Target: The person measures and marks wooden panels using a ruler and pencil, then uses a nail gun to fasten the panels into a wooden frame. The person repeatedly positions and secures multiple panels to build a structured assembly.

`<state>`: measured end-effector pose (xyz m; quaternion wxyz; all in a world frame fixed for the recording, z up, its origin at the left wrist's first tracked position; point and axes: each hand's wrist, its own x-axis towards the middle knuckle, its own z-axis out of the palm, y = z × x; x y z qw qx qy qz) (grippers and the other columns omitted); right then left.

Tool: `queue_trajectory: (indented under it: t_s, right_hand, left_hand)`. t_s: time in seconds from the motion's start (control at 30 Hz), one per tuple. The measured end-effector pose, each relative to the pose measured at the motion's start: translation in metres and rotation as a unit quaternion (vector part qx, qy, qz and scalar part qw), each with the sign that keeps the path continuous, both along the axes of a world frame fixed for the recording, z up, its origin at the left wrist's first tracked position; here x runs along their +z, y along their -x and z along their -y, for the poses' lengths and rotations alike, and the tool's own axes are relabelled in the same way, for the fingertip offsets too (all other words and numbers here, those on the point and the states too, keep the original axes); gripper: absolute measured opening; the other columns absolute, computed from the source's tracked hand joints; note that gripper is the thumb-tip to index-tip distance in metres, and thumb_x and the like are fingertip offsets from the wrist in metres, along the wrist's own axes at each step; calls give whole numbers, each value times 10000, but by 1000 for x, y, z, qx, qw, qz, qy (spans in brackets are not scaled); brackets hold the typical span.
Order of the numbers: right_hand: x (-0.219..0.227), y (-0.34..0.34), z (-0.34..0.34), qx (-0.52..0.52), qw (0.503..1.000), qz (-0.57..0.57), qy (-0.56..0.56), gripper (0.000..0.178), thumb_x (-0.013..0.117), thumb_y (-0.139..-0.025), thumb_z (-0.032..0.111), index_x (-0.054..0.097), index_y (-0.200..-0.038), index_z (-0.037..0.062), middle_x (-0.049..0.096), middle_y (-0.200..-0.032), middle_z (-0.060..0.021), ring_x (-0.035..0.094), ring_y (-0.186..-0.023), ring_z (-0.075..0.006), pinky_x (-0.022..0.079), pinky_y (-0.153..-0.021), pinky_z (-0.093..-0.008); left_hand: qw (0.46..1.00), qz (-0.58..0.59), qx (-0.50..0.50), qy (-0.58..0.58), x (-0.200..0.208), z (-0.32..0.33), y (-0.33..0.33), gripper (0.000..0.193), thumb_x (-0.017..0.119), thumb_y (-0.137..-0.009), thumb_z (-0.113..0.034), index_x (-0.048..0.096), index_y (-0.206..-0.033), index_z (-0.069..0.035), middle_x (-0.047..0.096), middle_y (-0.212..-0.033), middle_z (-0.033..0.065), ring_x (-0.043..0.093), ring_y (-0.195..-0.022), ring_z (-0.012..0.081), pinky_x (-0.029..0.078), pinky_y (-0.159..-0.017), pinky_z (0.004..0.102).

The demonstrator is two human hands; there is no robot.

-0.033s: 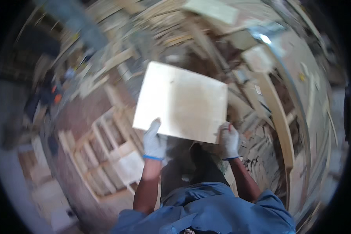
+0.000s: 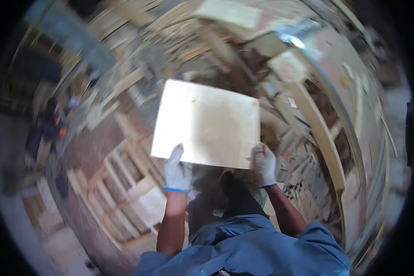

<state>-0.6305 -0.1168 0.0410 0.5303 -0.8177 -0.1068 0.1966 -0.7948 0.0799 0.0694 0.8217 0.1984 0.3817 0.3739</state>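
Observation:
A pale rectangular wooden board is held out in front of my body, slightly tilted, with bright light on its left part. My left hand, in a white knit glove with a blue cuff, grips its near left edge, thumb on the top face. At the near right corner, my right hand, gloved the same way, is closed round the edge. The fingers under the board are hidden.
A slatted wooden frame lies on the floor to the left. Scrap wood is heaped at the right, beside a long curved plank. More offcuts spread across the far side. A grey-blue beam stands far left.
The view has swung a little, so the surroundings sit further left. The board has shifted slightly left and levelled somewhat in the picture, with both hands still on it.

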Motion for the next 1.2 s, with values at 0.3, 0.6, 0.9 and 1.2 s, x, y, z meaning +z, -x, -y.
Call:
queue_trajectory:
  t_s: [0.3, 0.6, 0.9, 1.2]
  right_hand:
    - [31, -162, 140, -203, 979, 17, -13, 205, 515, -997, 159, 615, -927, -6, 531, -680, 26, 467, -639, -59, 418, -566, -250]
    - [52, -241, 202, -329, 941, 44, 60, 345, 518, -1015, 255, 662, -939, -49, 577, -704, 2, 489, -656, -70, 430, -584, -282]
    - [18, -377, 196, -332, 926, 179, 5, 353, 542, -1003, 295, 687, -933, -19, 642, -689, -28, 557, -626, -102, 441, -560, -299]
    - [-20, -554, 233, -207, 856, 250, 403, 323, 539, -946, 298, 680, -1136, 79, 671, -1054, -212, 636, -985, -396, 508, -852, -460]
  left_hand:
    - [969, 27, -245, -7, 47, 91, -243, 316, 618, -914, -84, 572, -1193, 57, 616, -1158, 137, 623, -1055, 233, 518, -940, 380]
    - [898, 28, -419, -133, 27, 128, -379, 275, 551, -962, -107, 565, -1188, 49, 632, -1136, 136, 628, -1055, 273, 533, -917, 414]
    - [889, -39, -447, -91, -3, 78, -496, 256, 592, -956, -145, 585, -1166, 2, 630, -1104, 104, 637, -1021, 249, 558, -869, 383]
    - [885, -44, -452, -105, -32, 11, -561, 219, 585, -960, -162, 603, -1119, -12, 629, -1110, 88, 643, -987, 197, 551, -859, 339]
